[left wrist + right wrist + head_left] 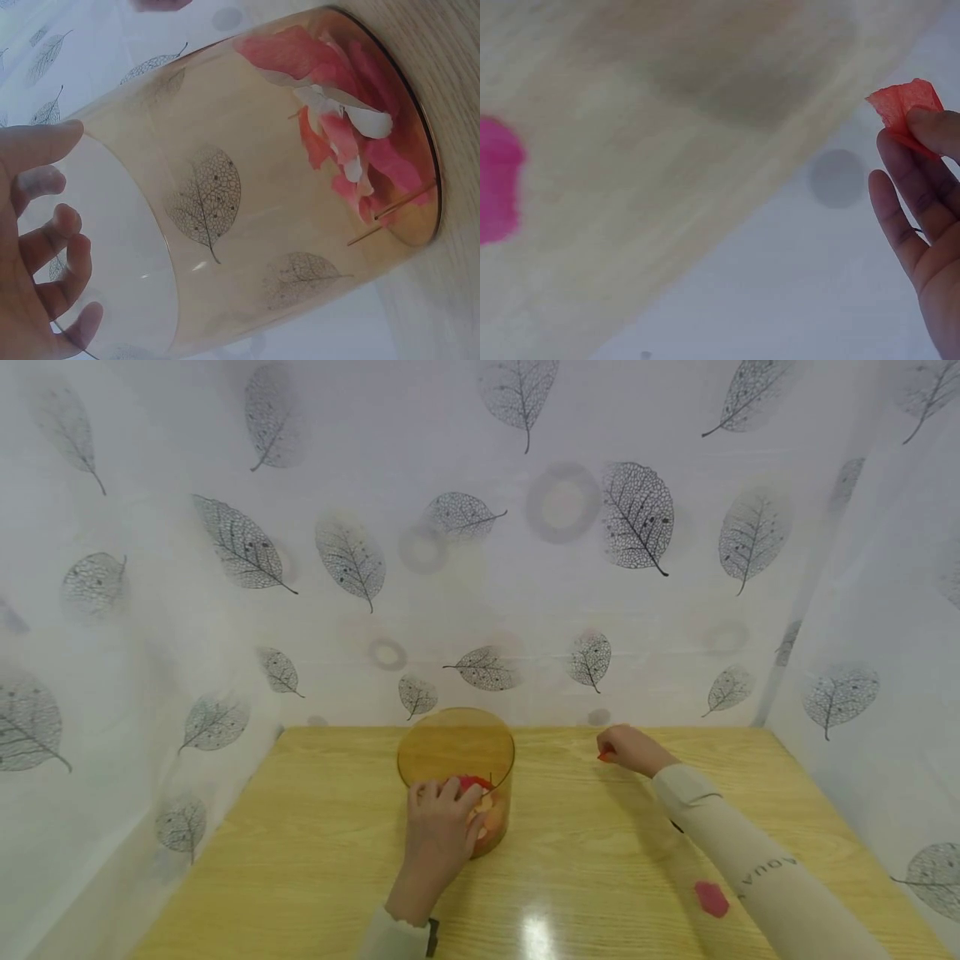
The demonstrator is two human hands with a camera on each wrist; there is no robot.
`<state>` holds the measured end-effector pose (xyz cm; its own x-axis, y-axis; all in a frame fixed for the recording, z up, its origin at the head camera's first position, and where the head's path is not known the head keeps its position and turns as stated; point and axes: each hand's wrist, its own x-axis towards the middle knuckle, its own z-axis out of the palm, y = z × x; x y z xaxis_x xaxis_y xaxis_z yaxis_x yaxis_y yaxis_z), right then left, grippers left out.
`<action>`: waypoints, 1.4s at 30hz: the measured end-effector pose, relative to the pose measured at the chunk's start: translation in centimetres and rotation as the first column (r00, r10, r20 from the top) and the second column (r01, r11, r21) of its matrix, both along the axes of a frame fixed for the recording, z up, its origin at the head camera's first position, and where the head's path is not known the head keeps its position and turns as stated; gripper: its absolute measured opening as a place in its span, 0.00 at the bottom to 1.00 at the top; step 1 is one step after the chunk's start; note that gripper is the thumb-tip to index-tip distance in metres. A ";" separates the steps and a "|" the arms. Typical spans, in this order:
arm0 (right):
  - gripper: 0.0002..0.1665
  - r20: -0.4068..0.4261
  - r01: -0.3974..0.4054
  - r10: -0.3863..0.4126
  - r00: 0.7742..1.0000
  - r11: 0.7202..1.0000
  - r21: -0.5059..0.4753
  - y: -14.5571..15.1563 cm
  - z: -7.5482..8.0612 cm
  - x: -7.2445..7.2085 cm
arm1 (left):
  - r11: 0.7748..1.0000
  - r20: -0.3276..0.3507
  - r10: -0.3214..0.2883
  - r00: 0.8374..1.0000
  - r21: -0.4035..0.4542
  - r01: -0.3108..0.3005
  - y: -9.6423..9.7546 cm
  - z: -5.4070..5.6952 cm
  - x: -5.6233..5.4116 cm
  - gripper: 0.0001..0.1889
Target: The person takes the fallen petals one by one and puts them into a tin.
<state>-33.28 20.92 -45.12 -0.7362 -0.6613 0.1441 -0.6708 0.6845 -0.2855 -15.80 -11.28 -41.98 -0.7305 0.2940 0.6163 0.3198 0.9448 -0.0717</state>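
Note:
An amber see-through glass vase stands on the table, left of the right hand. My left hand holds its near rim, fingers bent over the edge; the left wrist view shows fingertips at the opening. Inside, red, pink and white petals lie near the bottom with a few thin brown sticks. At the far right of the table, my right hand pinches a small thin red petal between thumb and forefinger, above the surface. A pink petal lies on the table beside the right sleeve.
The wood-grain table reaches back to a pale curtain printed with grey leaves, which also hangs along both sides. The right forearm's light sleeve passes over the table's right part.

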 end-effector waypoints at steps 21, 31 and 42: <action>0.06 -0.328 -0.283 0.243 0.913 0.956 -0.078 -13.1 11.2 5.6 | 1.000 0.023 0.011 1.000 0.003 -0.011 -0.2 0.0 0.0 0.18; 0.07 -0.294 -0.277 0.267 0.918 0.961 0.006 -14.8 10.5 6.1 | 1.000 0.004 0.005 1.000 -0.015 -0.005 0.0 -0.1 0.0 0.20; 0.07 -0.338 -0.268 0.241 0.910 0.963 -0.033 -11.8 10.3 6.6 | 1.000 0.012 0.010 1.000 -0.017 -0.010 0.1 0.2 0.1 0.19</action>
